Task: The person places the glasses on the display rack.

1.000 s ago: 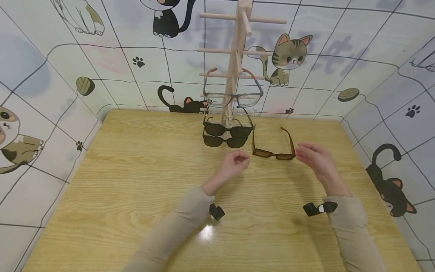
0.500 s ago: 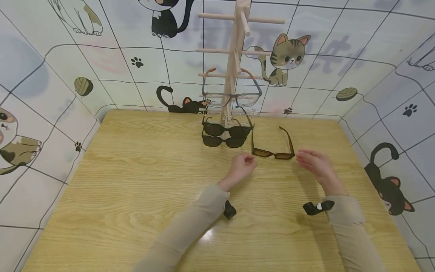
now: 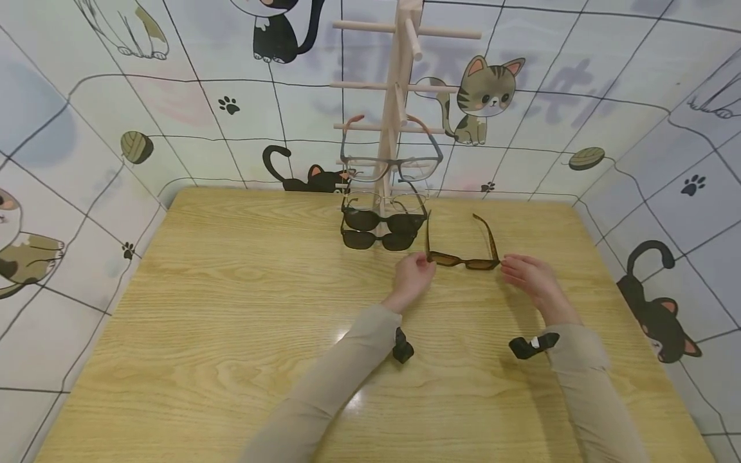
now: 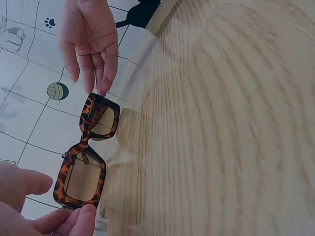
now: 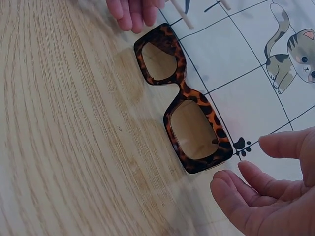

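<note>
Tortoiseshell sunglasses (image 3: 462, 260) rest on the table with the lenses toward me and both temples unfolded, pointing back. My left hand (image 3: 412, 280) is at their left end. In the left wrist view its fingertips (image 4: 86, 216) meet the corner of the frame, while the thumb stays apart. On the other side, my right hand (image 3: 532, 283) has its fingers extended beside the right corner. The right wrist view shows the right fingertips (image 5: 224, 184) close by that corner of the sunglasses (image 5: 184, 88), with the thumb held away.
Behind stands a wooden display rack (image 3: 399, 58) with crossbars. It carries grey-framed eyeglasses (image 3: 393, 161), thin-rimmed glasses and two dark sunglasses (image 3: 379, 240), close to my left hand. Cat-print walls border the wooden table (image 3: 231, 289) at the back and sides.
My left hand has moved right and slightly back, up to the left corner of the tortoiseshell sunglasses. My right hand has stayed nearly in place beside the right corner.
</note>
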{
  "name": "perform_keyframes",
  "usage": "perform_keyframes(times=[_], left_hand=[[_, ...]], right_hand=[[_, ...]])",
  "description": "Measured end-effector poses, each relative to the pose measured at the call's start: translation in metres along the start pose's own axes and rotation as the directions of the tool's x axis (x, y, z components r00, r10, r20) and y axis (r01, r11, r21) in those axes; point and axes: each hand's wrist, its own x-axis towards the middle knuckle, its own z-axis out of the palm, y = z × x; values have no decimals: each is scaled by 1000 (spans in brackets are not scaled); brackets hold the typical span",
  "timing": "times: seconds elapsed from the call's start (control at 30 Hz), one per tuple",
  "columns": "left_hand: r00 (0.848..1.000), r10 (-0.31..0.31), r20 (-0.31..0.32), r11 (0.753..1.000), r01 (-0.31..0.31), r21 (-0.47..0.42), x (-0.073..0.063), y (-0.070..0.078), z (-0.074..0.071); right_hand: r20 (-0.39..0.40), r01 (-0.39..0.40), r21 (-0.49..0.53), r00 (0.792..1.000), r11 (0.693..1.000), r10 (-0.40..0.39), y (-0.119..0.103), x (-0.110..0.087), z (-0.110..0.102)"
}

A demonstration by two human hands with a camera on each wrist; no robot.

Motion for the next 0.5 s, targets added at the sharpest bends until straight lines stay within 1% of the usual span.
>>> perform_keyframes(times=[0.13,0.33,0.5], left_hand=[[999,-34,-33,999,33,-31,6,-2,5],[997,-69,-33,991,65,-119,12,-4,6],[994,-101,-38,985,94,-143,16,-5,8]], right_hand=[[-6,-7,-34,1000,999,7,0,3,0],[-9,-16,-71,1000,997,15,2,8,-1],[-18,-31,-106,999,994,29,3,12,0]])
